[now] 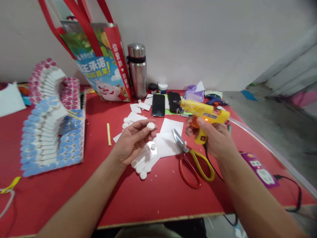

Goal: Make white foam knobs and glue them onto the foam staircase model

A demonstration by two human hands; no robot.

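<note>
Between the thumb and fingers of my left hand is a small round white piece. My right hand grips a yellow glue gun by its handle; its nozzle points left and an orange light glows on its side. Below my left hand lie white strips with round ends, partly hidden by the hand. White paper sheets spread between the hands. Scissors with one red and one yellow handle rest partly on the paper, blades slightly apart.
Blue and pink stacked craft pieces stand at the left. At the back are a printed bag, a steel flask, small jars and phones. A purple power strip with a black cable lies right on the red table.
</note>
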